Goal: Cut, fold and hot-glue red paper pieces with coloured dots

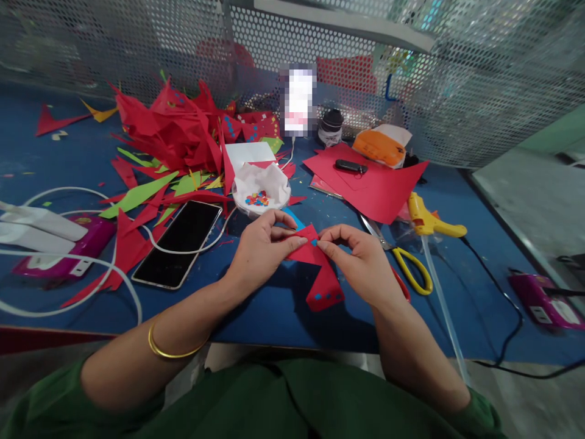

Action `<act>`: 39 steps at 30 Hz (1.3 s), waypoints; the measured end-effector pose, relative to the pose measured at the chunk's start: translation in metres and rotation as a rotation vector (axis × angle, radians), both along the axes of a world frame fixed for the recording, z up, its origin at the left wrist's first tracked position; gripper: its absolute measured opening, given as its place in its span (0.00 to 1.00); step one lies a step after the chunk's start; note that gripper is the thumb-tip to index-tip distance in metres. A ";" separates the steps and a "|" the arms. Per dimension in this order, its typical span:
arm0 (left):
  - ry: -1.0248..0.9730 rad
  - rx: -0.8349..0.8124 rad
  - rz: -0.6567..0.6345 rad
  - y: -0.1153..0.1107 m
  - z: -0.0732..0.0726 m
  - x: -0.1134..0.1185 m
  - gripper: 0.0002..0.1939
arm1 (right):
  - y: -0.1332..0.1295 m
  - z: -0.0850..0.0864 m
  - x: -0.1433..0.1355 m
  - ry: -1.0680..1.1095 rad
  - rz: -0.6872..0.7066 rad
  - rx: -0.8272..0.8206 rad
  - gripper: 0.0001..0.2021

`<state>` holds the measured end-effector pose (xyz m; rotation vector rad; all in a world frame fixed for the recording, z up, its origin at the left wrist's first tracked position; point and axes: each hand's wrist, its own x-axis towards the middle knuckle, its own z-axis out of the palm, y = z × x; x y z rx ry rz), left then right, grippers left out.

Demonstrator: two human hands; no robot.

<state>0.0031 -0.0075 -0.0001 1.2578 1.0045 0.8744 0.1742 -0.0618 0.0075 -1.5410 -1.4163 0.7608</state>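
Observation:
A red paper piece (323, 281) with small blue squares near its lower end hangs between my hands above the blue table. My left hand (262, 250) pinches its upper left part between thumb and fingers. At the upper right edge, the fingertips of my right hand (356, 256) close on a tiny blue piece (314, 242) against the red paper. A light blue strip (292, 217) shows just behind my left fingers. Beyond my hands sits a round bowl (242, 204) lined with white paper, with small red, blue and yellow bits (258, 199) inside.
Left lie a black-screened phone (178, 244), white cables and a heap of red paper (169, 134). Right are scissors (414, 268), a yellow glue gun (427, 219) with its stick, and red sheets (377, 189). A lit phone (299, 100) stands by the perforated metal panel (137, 42).

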 end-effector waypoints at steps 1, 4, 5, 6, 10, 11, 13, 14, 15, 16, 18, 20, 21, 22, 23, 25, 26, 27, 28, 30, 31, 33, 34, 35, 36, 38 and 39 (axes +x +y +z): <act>-0.017 -0.023 0.002 0.000 0.000 0.000 0.17 | 0.000 0.000 0.000 0.002 -0.001 0.001 0.04; -0.030 -0.079 -0.036 0.001 0.001 0.000 0.17 | -0.001 -0.001 -0.001 -0.005 0.001 0.001 0.04; -0.029 -0.099 -0.055 0.001 0.002 0.000 0.16 | -0.001 -0.001 -0.001 -0.012 0.001 0.002 0.04; -0.031 -0.121 -0.068 0.001 0.002 0.001 0.14 | -0.001 -0.001 -0.001 -0.022 0.003 0.007 0.04; -0.061 -0.212 -0.069 0.001 0.002 0.001 0.10 | 0.000 -0.002 -0.001 -0.081 -0.003 0.075 0.04; -0.065 -0.229 -0.067 0.000 0.001 0.001 0.10 | 0.000 -0.002 -0.001 -0.095 -0.012 0.095 0.04; -0.062 -0.250 -0.071 0.000 0.000 0.001 0.10 | 0.000 -0.003 -0.002 -0.116 -0.030 0.118 0.04; -0.059 -0.255 -0.074 0.000 0.000 0.001 0.10 | 0.000 -0.003 -0.003 -0.125 -0.035 0.123 0.04; -0.057 -0.258 -0.078 0.000 0.000 0.001 0.10 | 0.000 -0.004 -0.004 -0.134 -0.039 0.124 0.04; -0.056 -0.261 -0.082 0.000 0.000 0.001 0.10 | 0.000 -0.004 -0.006 -0.144 -0.045 0.126 0.04; -0.056 -0.260 -0.084 -0.001 0.000 0.001 0.09 | 0.000 -0.005 -0.008 -0.159 -0.064 0.132 0.04; -0.058 -0.256 -0.088 -0.001 0.001 0.001 0.10 | 0.000 -0.006 -0.010 -0.168 -0.083 0.138 0.05; -0.059 -0.256 -0.091 -0.001 0.001 0.001 0.10 | 0.000 -0.007 -0.011 -0.171 -0.091 0.140 0.05; -0.060 -0.256 -0.092 -0.002 0.001 0.001 0.10 | 0.000 -0.007 -0.011 -0.176 -0.098 0.144 0.05; -0.062 -0.257 -0.093 -0.002 0.001 0.001 0.11 | 0.001 -0.008 -0.012 -0.180 -0.103 0.147 0.05; -0.064 -0.261 -0.096 -0.002 0.001 0.001 0.11 | 0.001 -0.008 -0.012 -0.187 -0.111 0.154 0.05; -0.065 -0.261 -0.098 -0.002 0.001 0.001 0.11 | 0.001 -0.009 -0.012 -0.189 -0.113 0.156 0.05; -0.064 -0.259 -0.098 -0.002 0.001 0.002 0.11 | 0.001 -0.009 -0.013 -0.190 -0.114 0.156 0.05; -0.062 -0.258 -0.098 -0.003 0.001 0.002 0.11 | 0.001 -0.009 -0.013 -0.190 -0.114 0.156 0.05; -0.056 -0.255 -0.098 -0.003 0.001 0.002 0.10 | 0.001 -0.009 -0.013 -0.189 -0.118 0.155 0.05; -0.054 -0.255 -0.098 -0.003 0.002 0.002 0.10 | 0.001 -0.009 -0.014 -0.188 -0.120 0.155 0.05; -0.055 -0.255 -0.105 -0.003 0.002 0.002 0.10 | 0.001 -0.009 -0.014 -0.185 -0.120 0.157 0.06; -0.061 -0.253 -0.109 -0.002 0.002 0.002 0.10 | 0.001 -0.009 -0.014 -0.183 -0.119 0.157 0.06; -0.068 -0.249 -0.112 -0.002 0.002 0.001 0.10 | 0.001 -0.009 -0.014 -0.182 -0.116 0.157 0.06; -0.072 -0.245 -0.115 -0.002 0.001 0.001 0.10 | 0.001 -0.009 -0.014 -0.181 -0.114 0.156 0.06; -0.074 -0.240 -0.117 -0.002 0.001 0.001 0.10 | 0.001 -0.010 -0.014 -0.181 -0.114 0.152 0.06; -0.071 -0.238 -0.116 -0.002 0.001 0.001 0.11 | 0.001 -0.011 -0.014 -0.182 -0.112 0.148 0.06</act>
